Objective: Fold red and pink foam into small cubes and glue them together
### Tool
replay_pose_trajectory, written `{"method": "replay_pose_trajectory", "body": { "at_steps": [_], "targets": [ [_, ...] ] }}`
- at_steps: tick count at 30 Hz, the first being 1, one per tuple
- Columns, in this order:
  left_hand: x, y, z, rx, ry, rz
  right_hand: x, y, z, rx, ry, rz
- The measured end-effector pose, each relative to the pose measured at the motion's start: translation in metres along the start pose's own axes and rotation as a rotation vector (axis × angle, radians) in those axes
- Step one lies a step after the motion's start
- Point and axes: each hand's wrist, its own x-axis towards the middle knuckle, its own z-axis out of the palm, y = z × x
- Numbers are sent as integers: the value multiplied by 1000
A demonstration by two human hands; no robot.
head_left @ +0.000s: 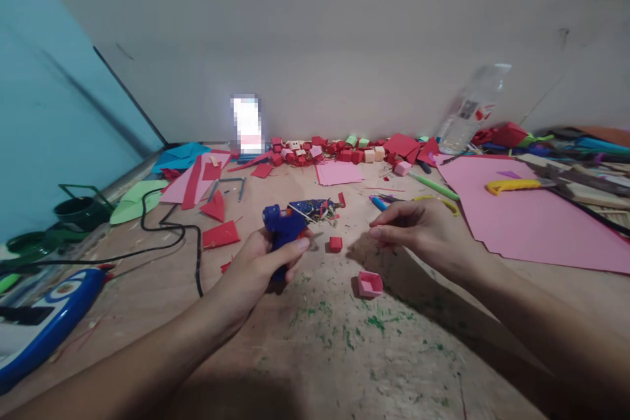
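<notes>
My left hand (266, 256) is wrapped around the handle of a dark blue hot glue gun (285, 220), its nozzle pointing right with dried glue strands and scraps stuck along it. My right hand (426, 233) hovers right of the nozzle, thumb and fingers pinched together; anything between them is too small or hidden to name. Between the hands, a small red paper cube (335, 244) sits on the wooden table (275, 354). Nearer to me is a pink open-topped paper box (370, 284), touched by neither hand.
Several small paper cubes (347, 155) line the wall beside a lit phone (247, 123). Pink sheets (531, 230) bear a yellow-handled cutter (514, 186) at right. A plastic bottle (472, 111) leans behind. A black cord (197, 249) crosses the left, near a blue-edged board (73, 312).
</notes>
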Motion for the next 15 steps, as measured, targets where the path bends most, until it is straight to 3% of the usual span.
{"method": "replay_pose_trajectory", "body": {
  "at_steps": [4,11,15],
  "targets": [
    [-1,0,0,15,2,16,2,-1,-2,119,25,36],
    [0,-5,0,-5,-2,43,1,3,-5,385,-94,194],
    [-2,-6,1,-3,-16,50,-1,2,-3,484,-158,197]
  ]
}}
